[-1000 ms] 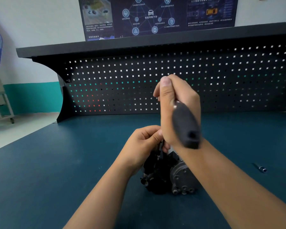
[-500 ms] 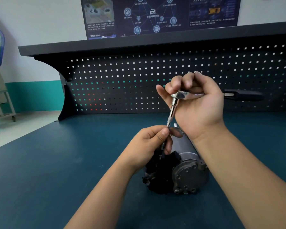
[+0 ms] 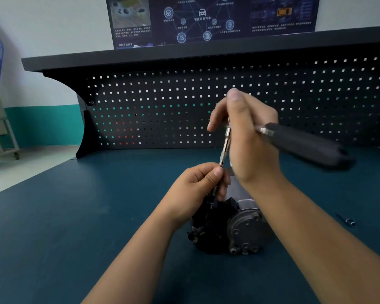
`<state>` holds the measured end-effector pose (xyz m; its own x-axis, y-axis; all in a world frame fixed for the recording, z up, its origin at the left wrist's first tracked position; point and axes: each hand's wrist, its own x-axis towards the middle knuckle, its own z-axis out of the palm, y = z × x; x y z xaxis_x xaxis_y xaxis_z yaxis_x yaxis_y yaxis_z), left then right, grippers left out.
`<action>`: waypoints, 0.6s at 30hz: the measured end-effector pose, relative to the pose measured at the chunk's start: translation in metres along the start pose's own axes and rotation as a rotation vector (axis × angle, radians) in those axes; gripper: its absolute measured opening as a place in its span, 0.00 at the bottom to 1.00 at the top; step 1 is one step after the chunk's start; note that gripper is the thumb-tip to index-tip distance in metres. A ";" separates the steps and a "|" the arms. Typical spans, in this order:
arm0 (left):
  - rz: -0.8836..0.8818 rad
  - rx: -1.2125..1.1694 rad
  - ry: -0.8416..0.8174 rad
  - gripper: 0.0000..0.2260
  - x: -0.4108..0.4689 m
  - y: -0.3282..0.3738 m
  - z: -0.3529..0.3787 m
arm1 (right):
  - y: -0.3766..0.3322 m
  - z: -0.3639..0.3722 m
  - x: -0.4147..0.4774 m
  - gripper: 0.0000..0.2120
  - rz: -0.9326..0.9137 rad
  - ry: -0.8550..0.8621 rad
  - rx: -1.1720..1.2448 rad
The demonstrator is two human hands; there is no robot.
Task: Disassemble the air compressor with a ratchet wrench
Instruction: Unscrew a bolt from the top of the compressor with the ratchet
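One wide-angle camera, worn on the head, looks forward and down, close above the left hand (image 3: 195, 189) and right hand (image 3: 252, 141), across the desk (image 3: 53, 227) toward the pegboard (image 3: 162, 110) and the poster (image 3: 206, 20) beyond.

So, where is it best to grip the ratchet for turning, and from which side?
Probably the black handle: it juts free to the right of the right hand, which grips the ratchet near its head. Come from the right, fingers wrapped around it; the left hand pinches the extension.
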<state>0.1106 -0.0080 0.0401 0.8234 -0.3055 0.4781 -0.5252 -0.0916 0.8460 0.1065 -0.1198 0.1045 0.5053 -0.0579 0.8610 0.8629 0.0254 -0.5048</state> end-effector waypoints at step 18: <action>0.001 0.029 0.013 0.17 0.000 0.004 0.005 | 0.002 0.004 0.007 0.19 -0.048 0.201 0.147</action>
<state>0.1076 -0.0129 0.0431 0.8258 -0.2929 0.4819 -0.5316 -0.1194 0.8385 0.1114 -0.1161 0.1097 0.4652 -0.2595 0.8463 0.8849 0.1618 -0.4368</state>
